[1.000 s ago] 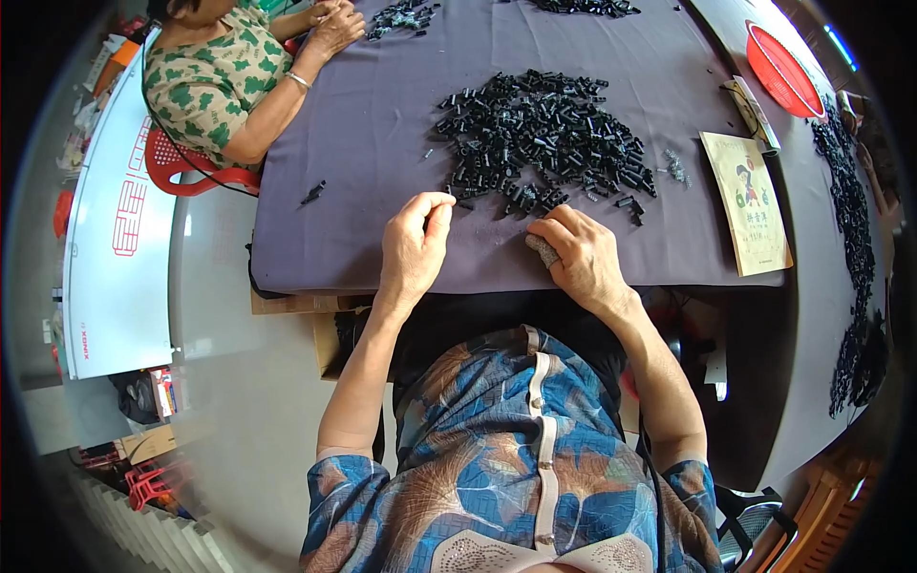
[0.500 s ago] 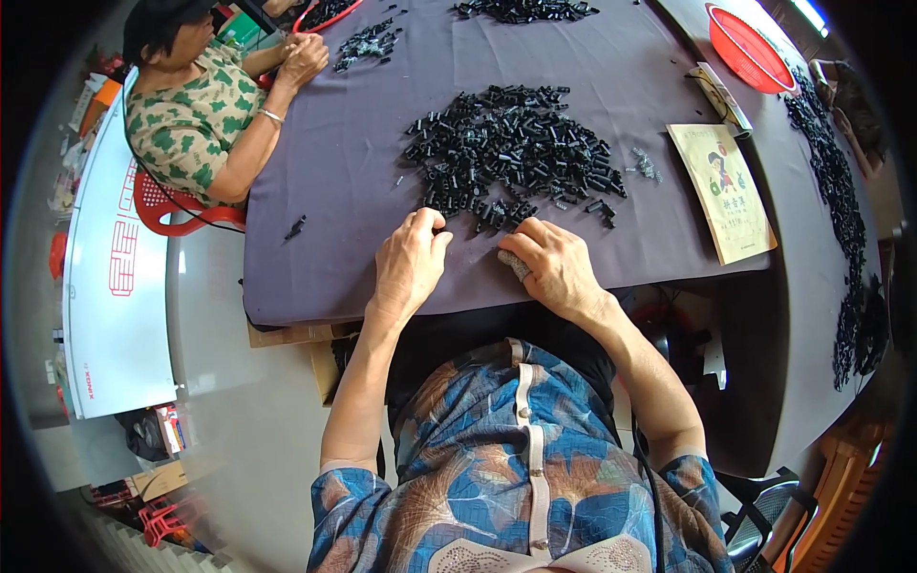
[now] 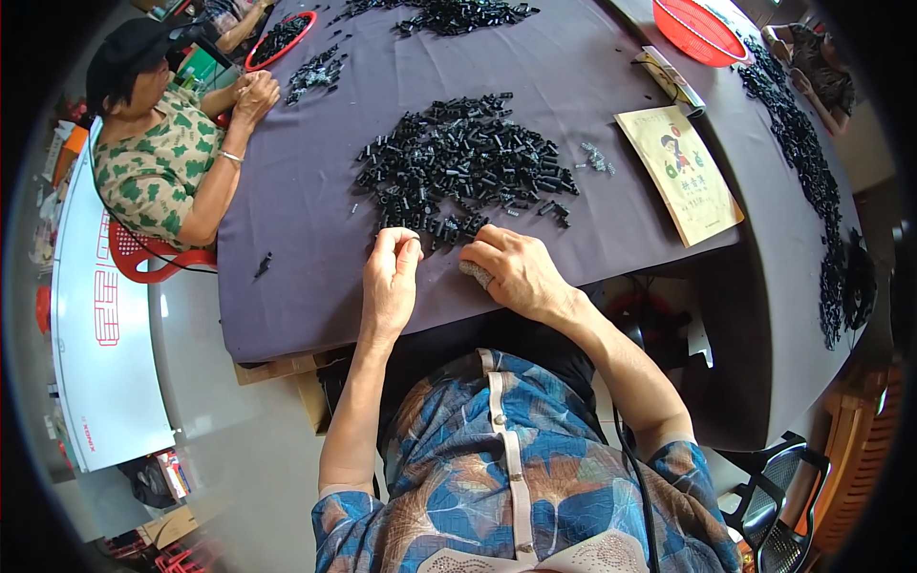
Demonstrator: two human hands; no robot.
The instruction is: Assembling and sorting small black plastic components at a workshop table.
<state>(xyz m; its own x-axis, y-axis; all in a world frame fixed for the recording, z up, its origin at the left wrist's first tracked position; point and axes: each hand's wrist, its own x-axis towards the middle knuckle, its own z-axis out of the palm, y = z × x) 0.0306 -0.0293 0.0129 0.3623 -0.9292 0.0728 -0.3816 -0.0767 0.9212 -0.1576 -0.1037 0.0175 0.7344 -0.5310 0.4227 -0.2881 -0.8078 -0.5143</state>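
A heap of small black tube-shaped plastic pieces [image 3: 463, 158] lies on the grey cloth-covered table in front of me. At its near left edge, my left hand [image 3: 390, 286] is closed in a pinch, and a small black piece [image 3: 415, 239] shows at the fingertips. My right hand [image 3: 523, 275] is palm down at the near edge of the heap with its fingers curled together; what they grip, if anything, is hidden. A grey textured wrap [image 3: 476, 275] covers one finger of this hand.
Right of the heap lie small clear or silvery pieces [image 3: 597, 159] and a yellowish printed booklet [image 3: 680, 174]. A red basket [image 3: 700, 33] stands far right. On the left a co-worker [image 3: 158, 143] sits by a smaller pile [image 3: 315, 74]. Another person [image 3: 820, 81] is at right.
The view has shifted, so the table contents sit further left. My left hand has turned with its fingertips up, and the black piece shows at them. My right hand remains by the heap.
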